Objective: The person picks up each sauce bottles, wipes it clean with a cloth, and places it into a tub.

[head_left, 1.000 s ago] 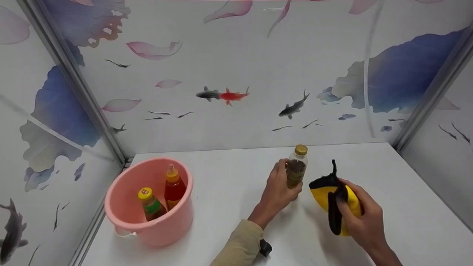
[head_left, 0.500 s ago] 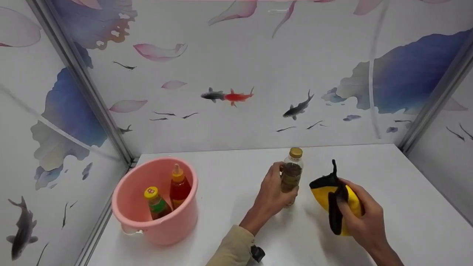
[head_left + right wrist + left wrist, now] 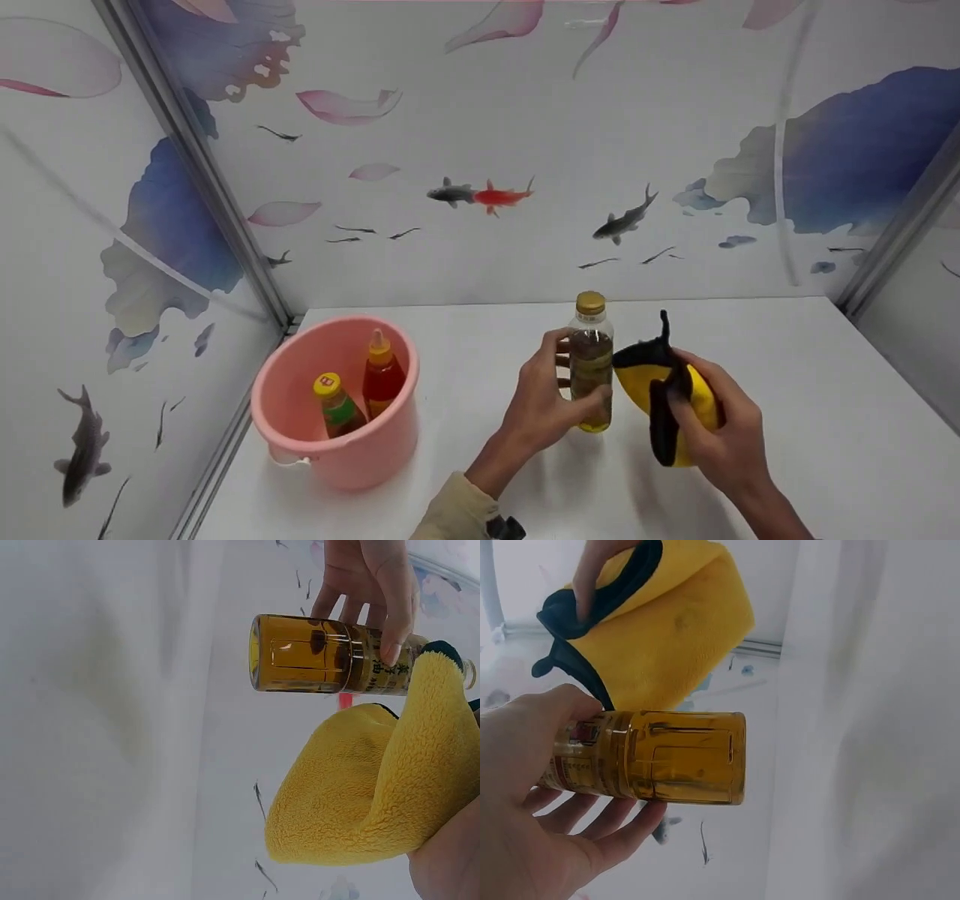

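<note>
My left hand (image 3: pixel 536 409) grips a glass oil bottle (image 3: pixel 591 364) with a gold cap and golden liquid inside. The bottle is nearly upright, and its base hangs above the table, as the right wrist view shows. Thumb and fingers lie on opposite sides of the label (image 3: pixel 583 754). To the right, my right hand (image 3: pixel 724 431) pinches a folded yellow cloth (image 3: pixel 643 384) with black edging and a small loop on top. In the head view the cloth's left corner is right by the bottle; I cannot tell whether they touch. Its fluffy side (image 3: pixel 337 795) faces the right wrist camera.
A pink bucket (image 3: pixel 345 465) stands on the white table (image 3: pixel 465 360) at the left. Inside it are a red sauce bottle (image 3: pixel 382 379) with a nozzle and a yellow-capped bottle (image 3: pixel 341 409) with a green label. Printed wall panels (image 3: pixel 480 262) enclose the table's back and sides.
The oil bottle has come nearer to me and straightened up, in my left hand. The cloth has shifted slightly left and up, so the two are closer. The head view has turned a little left.
</note>
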`<state>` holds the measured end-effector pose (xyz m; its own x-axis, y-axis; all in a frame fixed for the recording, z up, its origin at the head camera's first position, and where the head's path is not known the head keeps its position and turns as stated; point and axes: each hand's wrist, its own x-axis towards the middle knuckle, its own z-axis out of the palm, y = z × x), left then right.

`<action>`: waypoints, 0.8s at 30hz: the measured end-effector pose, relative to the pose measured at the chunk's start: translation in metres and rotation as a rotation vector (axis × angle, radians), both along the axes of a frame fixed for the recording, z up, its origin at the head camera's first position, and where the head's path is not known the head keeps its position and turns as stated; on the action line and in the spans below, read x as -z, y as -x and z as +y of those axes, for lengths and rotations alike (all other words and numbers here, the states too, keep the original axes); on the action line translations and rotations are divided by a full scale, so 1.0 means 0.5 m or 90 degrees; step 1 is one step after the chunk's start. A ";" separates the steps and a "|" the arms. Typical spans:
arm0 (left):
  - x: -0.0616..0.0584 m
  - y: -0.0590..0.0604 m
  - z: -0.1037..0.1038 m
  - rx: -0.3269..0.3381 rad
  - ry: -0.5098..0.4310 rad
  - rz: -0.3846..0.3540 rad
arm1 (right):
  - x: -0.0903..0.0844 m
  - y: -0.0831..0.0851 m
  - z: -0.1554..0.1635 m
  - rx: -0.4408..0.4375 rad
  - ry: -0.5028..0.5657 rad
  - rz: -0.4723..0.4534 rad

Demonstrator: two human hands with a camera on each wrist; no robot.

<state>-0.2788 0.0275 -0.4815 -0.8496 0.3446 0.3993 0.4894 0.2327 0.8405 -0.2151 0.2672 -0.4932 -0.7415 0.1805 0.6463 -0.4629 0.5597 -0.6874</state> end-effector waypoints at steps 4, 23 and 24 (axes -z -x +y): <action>-0.013 -0.022 -0.019 0.003 -0.031 -0.041 | -0.012 0.001 -0.019 -0.039 -0.013 0.028; -0.050 -0.076 -0.069 0.064 -0.097 -0.094 | -0.084 0.015 -0.126 -0.210 0.111 0.107; -0.052 -0.078 -0.072 0.067 -0.101 -0.098 | -0.086 0.015 -0.129 -0.217 0.114 0.107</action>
